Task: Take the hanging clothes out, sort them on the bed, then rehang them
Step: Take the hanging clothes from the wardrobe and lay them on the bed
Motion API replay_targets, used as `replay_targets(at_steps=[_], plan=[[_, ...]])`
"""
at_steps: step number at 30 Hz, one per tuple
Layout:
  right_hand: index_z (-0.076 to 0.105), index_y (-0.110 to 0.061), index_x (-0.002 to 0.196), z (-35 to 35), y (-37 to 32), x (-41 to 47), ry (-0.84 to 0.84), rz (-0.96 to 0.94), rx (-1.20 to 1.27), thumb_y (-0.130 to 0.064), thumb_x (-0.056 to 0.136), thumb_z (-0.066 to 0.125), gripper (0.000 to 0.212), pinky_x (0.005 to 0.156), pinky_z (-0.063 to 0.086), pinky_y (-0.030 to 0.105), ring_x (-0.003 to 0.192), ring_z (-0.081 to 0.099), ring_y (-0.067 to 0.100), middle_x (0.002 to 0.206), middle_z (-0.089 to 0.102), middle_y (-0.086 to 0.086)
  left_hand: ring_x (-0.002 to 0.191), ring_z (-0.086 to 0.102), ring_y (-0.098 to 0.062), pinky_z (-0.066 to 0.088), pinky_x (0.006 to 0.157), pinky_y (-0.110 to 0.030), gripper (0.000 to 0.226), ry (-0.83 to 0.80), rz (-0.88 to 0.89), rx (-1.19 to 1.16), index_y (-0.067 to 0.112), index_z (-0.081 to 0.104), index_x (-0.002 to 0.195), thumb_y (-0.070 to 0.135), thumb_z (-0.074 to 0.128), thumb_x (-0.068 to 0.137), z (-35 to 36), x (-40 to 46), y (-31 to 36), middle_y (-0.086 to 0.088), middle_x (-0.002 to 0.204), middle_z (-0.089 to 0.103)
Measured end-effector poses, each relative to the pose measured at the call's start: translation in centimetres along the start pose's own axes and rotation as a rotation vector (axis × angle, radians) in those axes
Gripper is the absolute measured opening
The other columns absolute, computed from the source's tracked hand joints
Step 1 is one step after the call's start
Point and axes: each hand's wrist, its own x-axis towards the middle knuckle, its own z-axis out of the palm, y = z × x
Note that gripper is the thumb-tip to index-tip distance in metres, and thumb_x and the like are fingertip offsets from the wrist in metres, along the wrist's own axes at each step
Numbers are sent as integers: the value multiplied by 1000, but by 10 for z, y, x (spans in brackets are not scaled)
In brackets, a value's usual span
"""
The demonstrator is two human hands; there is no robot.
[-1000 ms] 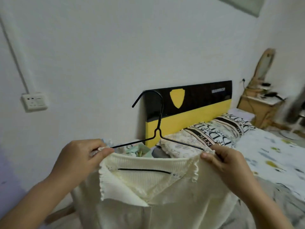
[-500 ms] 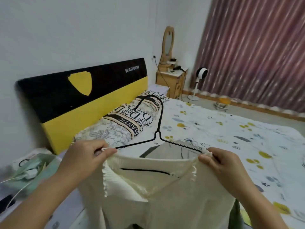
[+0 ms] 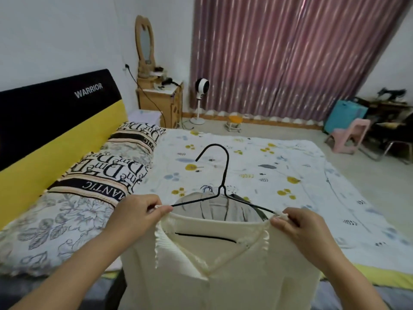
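A cream knit top (image 3: 223,269) hangs on a black wire hanger (image 3: 223,175) in front of me, over the near edge of the bed (image 3: 279,166). My left hand (image 3: 136,217) pinches the top's left shoulder together with the hanger's end. My right hand (image 3: 299,229) pinches the right shoulder the same way. The hook points up and left. Behind the collar a grey garment (image 3: 223,206) lies on the flowered sheet, partly hidden by the top.
Patterned pillows (image 3: 111,166) lie along the black and yellow headboard (image 3: 55,113) at left. A wooden nightstand (image 3: 161,101) with a mirror, a standing fan (image 3: 201,88), maroon curtains (image 3: 279,52) and a pink chair (image 3: 348,135) stand beyond the bed.
My view has swung right from the wall and headboard to the whole bed. Both hands keep the same pinch on the top's shoulders and hanger, now carried over the bed.
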Motion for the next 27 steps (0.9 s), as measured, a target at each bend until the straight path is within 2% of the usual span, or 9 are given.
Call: replay_targets(at_steps=[4, 6, 8, 10, 13, 16, 18, 21, 27], plan=[[54, -3, 67, 18, 10, 28, -3, 97, -47, -28, 85, 67, 33, 55, 27, 32, 57, 41, 17, 56, 44, 2, 57, 50, -10, 32, 53, -23, 31, -36, -2, -29, 13, 62, 64, 38, 65, 82, 29, 46, -11, -3, 56, 57], [56, -10, 69, 25, 15, 43, -32, 140, -46, -30, 90, 58, 29, 56, 29, 32, 60, 44, 15, 59, 48, 0, 57, 51, -13, 32, 53, -26, 33, -31, -12, -36, 10, 62, 66, 38, 64, 83, 44, 66, -15, -4, 54, 54], [52, -22, 68, 33, 23, 62, -75, 165, -9, -28, 96, 48, 29, 58, 31, 29, 63, 46, 11, 63, 50, -5, 57, 51, -14, 33, 53, -28, 33, -24, -33, -45, 9, 63, 68, 38, 64, 83, 58, 85, -18, -1, 51, 51], [53, -28, 78, 40, 34, 87, -119, 177, 67, -25, 98, 43, 23, 60, 35, 24, 71, 49, 10, 74, 54, -7, 56, 49, -10, 33, 52, -26, 32, -13, -60, -48, 11, 62, 67, 38, 64, 83, 73, 107, -23, 3, 50, 49], [53, -31, 94, 55, 54, 127, -176, 159, 53, -18, 98, 43, 17, 62, 38, 18, 76, 51, 8, 85, 56, -6, 56, 49, -11, 32, 51, -26, 31, -26, -92, -38, 14, 60, 66, 38, 62, 84, 99, 139, -34, 4, 51, 49], [51, -29, 94, 75, 76, 171, -196, 148, -29, -10, 95, 46, 19, 56, 35, 11, 71, 47, 1, 80, 51, -11, 58, 49, -11, 31, 50, -26, 30, -48, -140, -10, 19, 56, 64, 40, 61, 85, 130, 170, -46, 6, 52, 50], [56, -23, 96, 91, 93, 204, -194, 173, -48, -9, 94, 48, 16, 57, 35, 13, 72, 49, 6, 84, 55, -6, 60, 52, -14, 32, 51, -27, 31, -67, -171, 18, 16, 59, 68, 41, 60, 86, 153, 194, -55, 6, 55, 52], [61, -13, 105, 119, 123, 254, -203, 190, -86, -7, 92, 50, 18, 65, 35, 28, 83, 50, 17, 92, 57, 0, 67, 53, -18, 31, 54, -29, 33, -98, -178, 94, 12, 61, 76, 42, 57, 87, 192, 231, -68, 7, 58, 50], [62, -9, 111, 189, 182, 342, -233, 242, -117, -6, 92, 49, 24, 70, 33, 27, 103, 56, 28, 109, 65, 11, 82, 60, -23, 30, 66, -29, 33, -187, -274, 147, 18, 56, 75, 48, 54, 88, 278, 302, -111, 2, 72, 60]])
